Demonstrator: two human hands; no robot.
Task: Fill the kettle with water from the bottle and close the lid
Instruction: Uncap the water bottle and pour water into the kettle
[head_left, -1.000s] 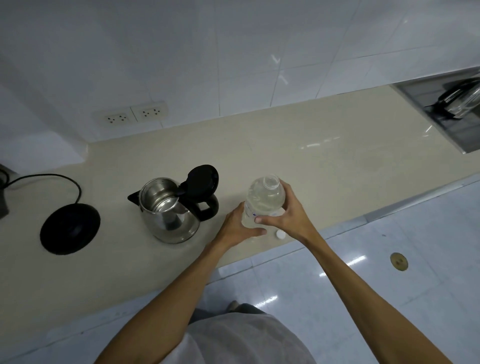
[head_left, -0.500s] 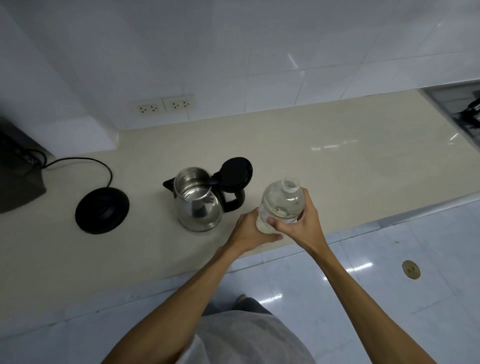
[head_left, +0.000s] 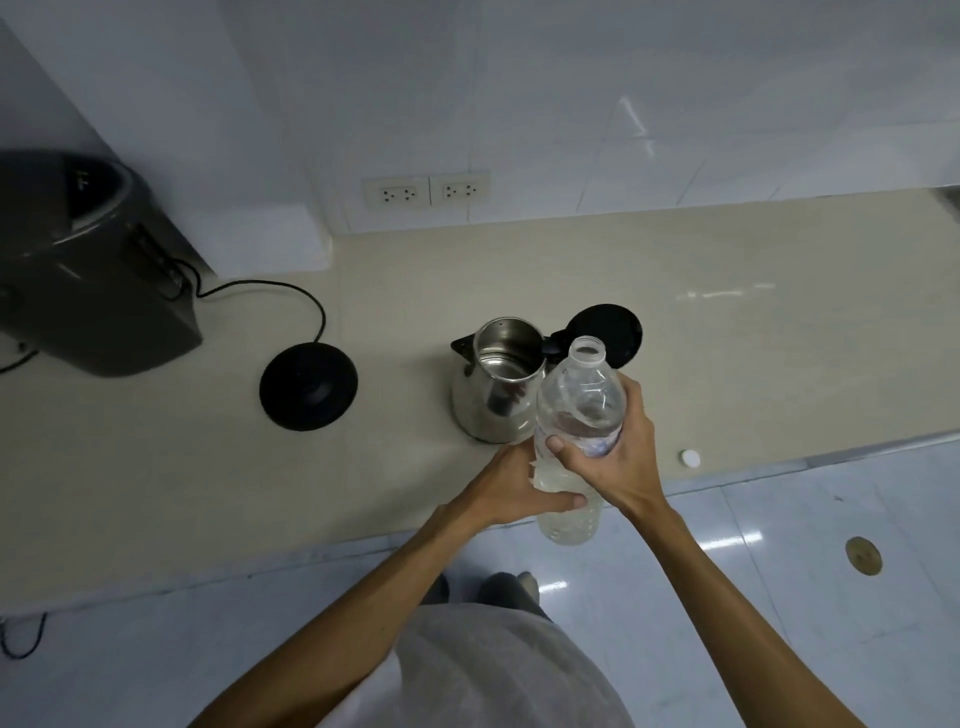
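Centre frame, both hands hold the uncapped bottle (head_left: 579, 410) upright: right hand (head_left: 610, 457) wrapped round its middle, left hand (head_left: 511, 491) cupping lower down. Just behind, the kettle (head_left: 493, 387) stands on the bench (head_left: 753, 338), lid (head_left: 605, 335) up. Pouring and closing remain, I'd say.

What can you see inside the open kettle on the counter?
The kettle stands with its lid flipped up. Inside, bare shiny steel walls and a bright floor show; no water is visibly pouring in. The bottle, held by both hands, covers the kettle's right side and handle.
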